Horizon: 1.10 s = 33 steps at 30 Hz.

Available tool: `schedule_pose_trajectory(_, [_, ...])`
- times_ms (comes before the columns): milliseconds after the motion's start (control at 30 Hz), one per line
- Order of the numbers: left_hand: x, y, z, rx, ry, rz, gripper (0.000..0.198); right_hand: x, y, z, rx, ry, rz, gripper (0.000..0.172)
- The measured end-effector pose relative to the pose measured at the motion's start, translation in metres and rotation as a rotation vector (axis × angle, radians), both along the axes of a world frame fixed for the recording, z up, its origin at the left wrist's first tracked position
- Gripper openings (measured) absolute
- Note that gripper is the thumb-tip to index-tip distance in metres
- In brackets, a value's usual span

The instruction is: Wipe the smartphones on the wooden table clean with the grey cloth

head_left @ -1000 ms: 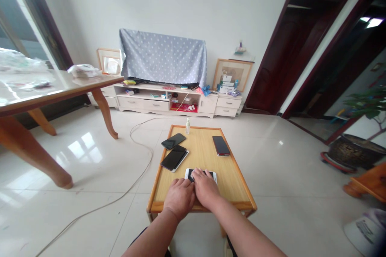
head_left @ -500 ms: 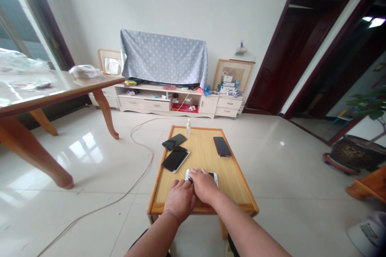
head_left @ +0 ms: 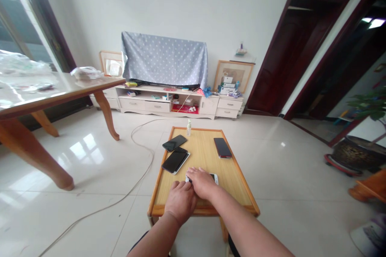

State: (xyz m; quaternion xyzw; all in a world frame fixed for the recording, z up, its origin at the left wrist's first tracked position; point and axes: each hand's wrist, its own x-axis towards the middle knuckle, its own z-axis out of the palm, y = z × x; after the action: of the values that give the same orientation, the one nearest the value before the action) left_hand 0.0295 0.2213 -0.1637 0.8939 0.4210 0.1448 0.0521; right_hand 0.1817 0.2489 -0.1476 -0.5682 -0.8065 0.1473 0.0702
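Resting over the near part of a low wooden table (head_left: pixel 159 210), the right hand (head_left: pixel 202 183) lies across a white smartphone (head_left: pixel 213 177), covering most of it, with only a corner and a sliver of the left edge showing. Whether that grip is clamped on the phone or only laid flat on it, I cannot tell. The left hand (head_left: pixel 180 202) sits just beside it, closer to the table's front rail. Its fingers are together and point toward the phone's left edge, and nothing shows held in this grip. Ahead of the grip and to its left, a black phone (head_left: pixel 173 162) lies on a white-edged phone (head_left: pixel 182 164), and just beyond them a second black phone (head_left: pixel 175 143) lies near the far left corner of the table. Ahead and to the right, well apart from the hands, lies a phone with a dark red edge (head_left: pixel 222 147). A small clear bottle (head_left: pixel 188 128) stands at the far rim, straight ahead of the grip. Farther off, a pale cable (head_left: pixel 132 131) curves across the tiled floor (head_left: pixel 75 209), and a cream TV cabinet (head_left: pixel 144 106) stands against the wall under a blue polka-dot cloth (head_left: pixel 164 59).
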Motion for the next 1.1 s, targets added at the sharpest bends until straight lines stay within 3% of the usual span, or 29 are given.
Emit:
schedule_pose_trajectory(267, [-0.001, -0.001, 0.000, 0.024, -0.008, 0.011, 0.021, 0.017, -0.030, -0.007, 0.061, 0.021, -0.067, 0.053])
schedule_pose_trajectory(500, [0.003, -0.003, 0.005, 0.010, 0.014, 0.015, 0.021, 0.000, -0.002, -0.004, 0.023, 0.017, -0.048, 0.046])
schedule_pose_trajectory(600, [0.003, -0.003, 0.006, 0.010, 0.027, 0.025, 0.022, 0.004, -0.009, -0.007, 0.034, 0.023, -0.076, 0.047])
schedule_pose_trajectory(700, [0.003, -0.002, 0.006, 0.018, 0.035, 0.011, 0.024, 0.026, -0.028, -0.016, 0.073, 0.016, -0.176, 0.051])
schedule_pose_trajectory(800, [0.003, -0.002, 0.005, 0.034, 0.045, 0.001, 0.028, 0.054, -0.046, -0.026, 0.097, -0.027, -0.368, 0.055])
schedule_pose_trajectory(900, [0.004, -0.002, 0.004, 0.039, 0.046, -0.002, 0.029, 0.064, -0.061, -0.035, 0.099, -0.067, -0.509, 0.056])
schedule_pose_trajectory(1100, [0.005, -0.003, 0.003, 0.026, 0.041, 0.006, 0.029, 0.039, -0.080, -0.038, 0.144, -0.030, -0.321, 0.052])
